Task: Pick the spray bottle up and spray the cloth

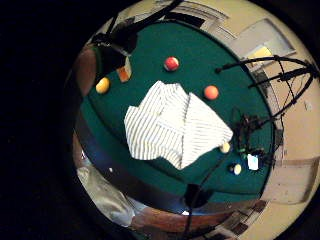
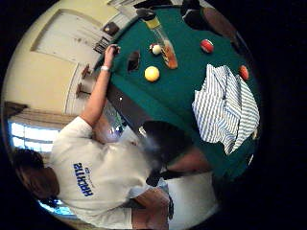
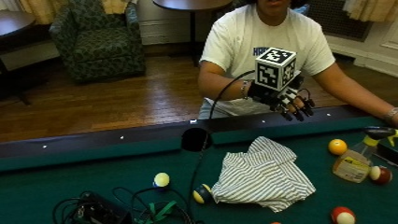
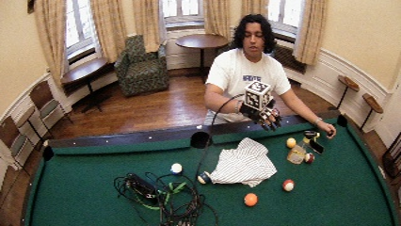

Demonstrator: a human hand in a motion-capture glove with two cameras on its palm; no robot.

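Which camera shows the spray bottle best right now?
The outside view: the spray bottle stands near, label visible. The thumb side palm view and the wide outside view show it smaller; the little finger side view shows only part.

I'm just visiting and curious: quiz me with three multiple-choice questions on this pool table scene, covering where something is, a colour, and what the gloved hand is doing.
1. Where is the spray bottle?
A. on the green felt beside a yellow ball
B. on the armchair
C. on the striped cloth

2. What colour are the cloth's stripes?
A. red and black
B. white and dark
C. yellow and green

3. What is the gloved right hand doing?
A. gripping the bottle
B. pinching the cloth
C. hovering above the table rail, holding nothing

Answers: 1 A, the bottle stands on the felt; 2 B, pale cloth with thin dark lines; 3 C, fingers hang relaxed and hold nothing.
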